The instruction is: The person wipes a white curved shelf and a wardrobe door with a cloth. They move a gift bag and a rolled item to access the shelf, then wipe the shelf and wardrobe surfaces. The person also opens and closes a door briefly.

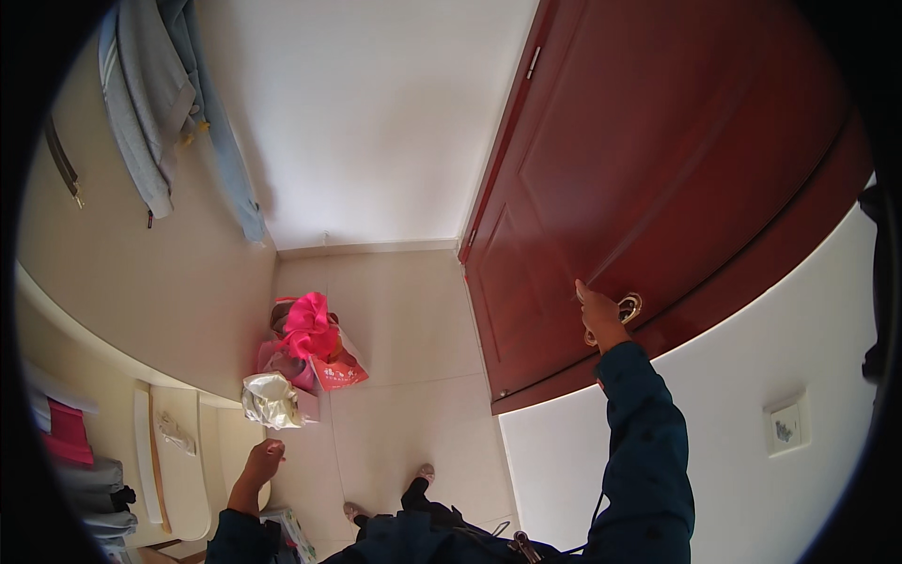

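My right hand point(601, 316) is on the lever of the brass-coloured door handle point(631, 307), with much of the lever hidden behind it. This handle is fixed to a dark red panelled door point(564, 211), which sits closed in its frame. Low on the left, my left hand point(262, 462) hangs with curled fingers and nothing visible in it. Just beyond it on the floor is a crumpled pale plastic bag point(271, 400). A red-and-white paper bag point(342, 370) stands behind that, topped by a bright pink cloth point(310, 328).
Grey and blue clothes point(151, 113) hang against the cabinet side point(211, 296) on the left. Open shelves point(176, 458) with clothing lie below. A wall switch point(786, 426) is at right. Pale tiles point(409, 416) cover the floor around my feet.
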`<control>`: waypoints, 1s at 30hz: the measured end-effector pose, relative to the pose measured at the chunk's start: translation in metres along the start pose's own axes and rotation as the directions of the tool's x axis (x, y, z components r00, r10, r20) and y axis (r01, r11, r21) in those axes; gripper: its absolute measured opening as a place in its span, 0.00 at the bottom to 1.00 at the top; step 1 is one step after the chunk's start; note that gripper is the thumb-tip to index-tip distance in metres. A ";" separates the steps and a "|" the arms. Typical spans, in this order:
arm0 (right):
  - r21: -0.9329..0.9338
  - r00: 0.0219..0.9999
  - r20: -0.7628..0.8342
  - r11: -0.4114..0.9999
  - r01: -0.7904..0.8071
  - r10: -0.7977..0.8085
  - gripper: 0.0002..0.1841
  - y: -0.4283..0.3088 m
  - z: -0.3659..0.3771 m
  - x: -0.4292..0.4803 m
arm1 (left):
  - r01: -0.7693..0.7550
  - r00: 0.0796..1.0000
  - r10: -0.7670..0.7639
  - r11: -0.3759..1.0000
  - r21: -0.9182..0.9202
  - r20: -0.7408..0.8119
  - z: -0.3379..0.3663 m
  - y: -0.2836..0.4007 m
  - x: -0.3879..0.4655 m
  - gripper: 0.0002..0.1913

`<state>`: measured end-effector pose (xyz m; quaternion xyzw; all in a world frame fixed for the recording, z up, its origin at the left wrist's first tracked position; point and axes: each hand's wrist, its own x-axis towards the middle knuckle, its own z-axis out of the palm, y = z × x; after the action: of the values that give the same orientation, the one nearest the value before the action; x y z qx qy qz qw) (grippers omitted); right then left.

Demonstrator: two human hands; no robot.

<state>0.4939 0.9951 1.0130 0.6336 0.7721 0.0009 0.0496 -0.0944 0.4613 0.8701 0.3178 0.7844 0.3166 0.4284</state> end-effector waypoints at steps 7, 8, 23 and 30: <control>0.062 0.995 -0.023 0.993 -0.098 0.099 0.37 -0.008 -0.012 -0.025 | 0.051 0.999 -0.051 0.998 0.021 -0.005 -0.014 -0.041 -0.034 0.15; 0.101 0.994 -0.017 0.989 -0.104 0.106 0.36 -0.009 -0.012 -0.026 | 0.047 0.999 -0.047 0.999 0.018 -0.002 -0.017 -0.044 -0.037 0.15; 0.098 0.911 -0.403 0.985 0.142 -0.091 0.36 0.001 0.011 -0.058 | 0.097 0.995 -0.098 0.995 -0.013 -0.035 -0.039 -0.056 -0.068 0.18; 0.033 0.956 -0.292 0.999 0.016 -0.005 0.33 -0.009 0.001 -0.049 | 0.107 0.994 -0.108 0.993 -0.046 -0.014 -0.035 -0.063 -0.067 0.17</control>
<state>0.4949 0.9454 1.0153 0.6231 0.7743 0.0806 -0.0761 -0.1100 0.3642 0.8684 0.2627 0.7965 0.3134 0.4454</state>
